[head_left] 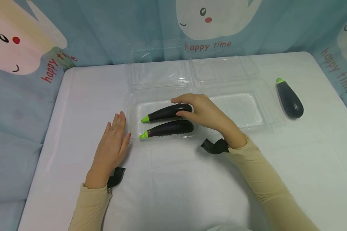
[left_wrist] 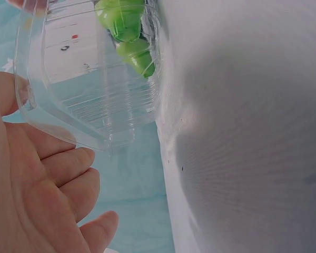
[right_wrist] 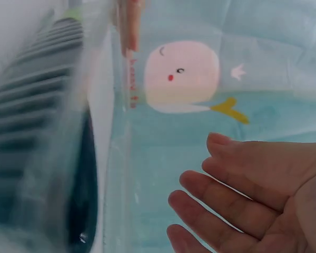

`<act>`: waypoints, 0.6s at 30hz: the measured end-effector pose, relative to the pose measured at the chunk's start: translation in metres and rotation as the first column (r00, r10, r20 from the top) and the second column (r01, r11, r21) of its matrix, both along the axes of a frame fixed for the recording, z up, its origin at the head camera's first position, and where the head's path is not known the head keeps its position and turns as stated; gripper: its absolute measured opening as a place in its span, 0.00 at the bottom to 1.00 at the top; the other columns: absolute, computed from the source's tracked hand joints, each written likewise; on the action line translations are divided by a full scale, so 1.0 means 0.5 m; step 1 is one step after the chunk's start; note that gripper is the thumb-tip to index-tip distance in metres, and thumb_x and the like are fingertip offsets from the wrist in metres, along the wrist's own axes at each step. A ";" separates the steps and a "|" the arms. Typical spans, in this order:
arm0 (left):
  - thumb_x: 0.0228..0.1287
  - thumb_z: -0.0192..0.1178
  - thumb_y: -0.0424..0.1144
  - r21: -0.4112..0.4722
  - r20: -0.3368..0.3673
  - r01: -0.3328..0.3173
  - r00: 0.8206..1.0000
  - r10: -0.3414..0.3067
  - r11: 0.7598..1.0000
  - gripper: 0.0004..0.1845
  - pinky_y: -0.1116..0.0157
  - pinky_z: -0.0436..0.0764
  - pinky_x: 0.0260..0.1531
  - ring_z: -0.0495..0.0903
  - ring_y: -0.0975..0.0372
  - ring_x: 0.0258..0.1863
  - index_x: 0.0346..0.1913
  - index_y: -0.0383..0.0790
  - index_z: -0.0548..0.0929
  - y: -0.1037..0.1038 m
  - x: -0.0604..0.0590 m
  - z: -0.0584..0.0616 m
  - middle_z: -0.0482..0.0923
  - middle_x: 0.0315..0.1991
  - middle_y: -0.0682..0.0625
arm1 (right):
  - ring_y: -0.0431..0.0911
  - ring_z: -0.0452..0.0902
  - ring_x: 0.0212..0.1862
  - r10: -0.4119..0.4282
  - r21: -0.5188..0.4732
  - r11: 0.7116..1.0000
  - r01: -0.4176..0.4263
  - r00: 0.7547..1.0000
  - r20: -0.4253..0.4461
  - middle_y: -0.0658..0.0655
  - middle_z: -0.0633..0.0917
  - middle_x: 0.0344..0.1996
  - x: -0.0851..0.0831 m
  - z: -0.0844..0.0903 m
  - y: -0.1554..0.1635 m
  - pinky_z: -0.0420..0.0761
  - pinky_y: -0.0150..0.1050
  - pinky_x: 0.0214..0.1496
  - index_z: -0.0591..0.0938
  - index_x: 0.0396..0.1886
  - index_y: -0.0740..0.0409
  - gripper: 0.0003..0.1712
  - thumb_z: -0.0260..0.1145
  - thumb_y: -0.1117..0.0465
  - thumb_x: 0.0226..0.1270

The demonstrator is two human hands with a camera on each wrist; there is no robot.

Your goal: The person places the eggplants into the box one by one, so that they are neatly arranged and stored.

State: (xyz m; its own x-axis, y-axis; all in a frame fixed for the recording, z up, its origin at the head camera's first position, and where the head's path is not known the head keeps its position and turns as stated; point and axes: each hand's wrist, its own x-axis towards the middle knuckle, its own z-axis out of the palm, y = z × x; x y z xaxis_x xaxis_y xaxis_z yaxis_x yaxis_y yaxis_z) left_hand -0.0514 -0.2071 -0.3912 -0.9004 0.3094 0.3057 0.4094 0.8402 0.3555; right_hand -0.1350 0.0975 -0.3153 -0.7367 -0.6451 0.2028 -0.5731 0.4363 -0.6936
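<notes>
Two dark eggplants with green stem ends lie side by side in the left clear plastic box (head_left: 132, 99). Over the thick end of the farther eggplant (head_left: 163, 112) is my right hand (head_left: 205, 110), thumb and fingers spread. The right wrist view shows those fingers relaxed, with nothing between them. The nearer eggplant (head_left: 170, 128) lies along the box's front wall. Beside the box's left edge, my left hand (head_left: 111, 146) has its fingers extended, the thumb at the rim in the left wrist view. Green stem ends (left_wrist: 121, 21) show through the plastic there.
Another clear box (head_left: 237, 110) stands to the right, and both lids (head_left: 159, 72) are raised at the back. A third eggplant (head_left: 289, 99) lies at the white table's right side. A blue printed curtain (head_left: 127, 29) hangs behind. Black straps (head_left: 215, 146) are on both wrists.
</notes>
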 end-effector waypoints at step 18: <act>0.78 0.35 0.50 0.006 -0.010 0.001 1.000 -0.001 1.000 0.33 0.47 0.50 0.68 0.51 0.47 0.72 0.72 0.25 0.52 -0.003 -0.001 -0.001 0.53 0.71 0.33 | 0.48 0.80 0.48 -0.158 0.028 0.987 0.156 0.985 0.070 0.59 0.84 0.48 -0.084 0.087 0.067 0.77 0.40 0.54 0.82 0.51 0.65 0.16 0.65 0.66 0.64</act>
